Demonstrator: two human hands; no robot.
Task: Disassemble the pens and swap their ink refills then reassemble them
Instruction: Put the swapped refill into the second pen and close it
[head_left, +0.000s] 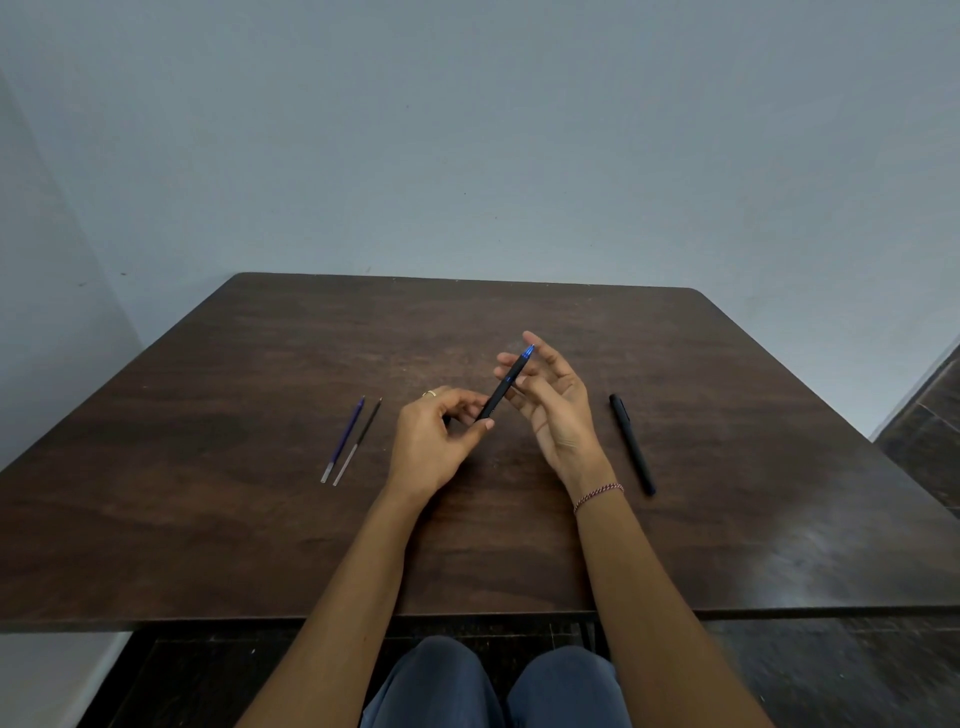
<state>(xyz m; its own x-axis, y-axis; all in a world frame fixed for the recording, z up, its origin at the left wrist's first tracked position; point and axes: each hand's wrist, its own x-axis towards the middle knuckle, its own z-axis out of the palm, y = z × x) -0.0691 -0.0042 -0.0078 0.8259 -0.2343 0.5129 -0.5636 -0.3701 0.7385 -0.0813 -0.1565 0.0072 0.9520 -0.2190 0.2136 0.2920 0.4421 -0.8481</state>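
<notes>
A black pen with a blue tip (508, 382) is held above the middle of the table, tip pointing away and up to the right. My left hand (434, 439) pinches its lower end between thumb and fingers. My right hand (553, 405) is beside the pen's upper half, palm turned inward, fingers loosely spread and touching the barrel. A second black pen (632, 445) lies on the table to the right of my right hand. Two loose ink refills lie side by side at the left: a blue refill (344, 439) and a black refill (358, 441).
The dark wooden table (208, 545) stands against a pale wall; its near edge is just above my knees. A dark tiled floor shows at the right.
</notes>
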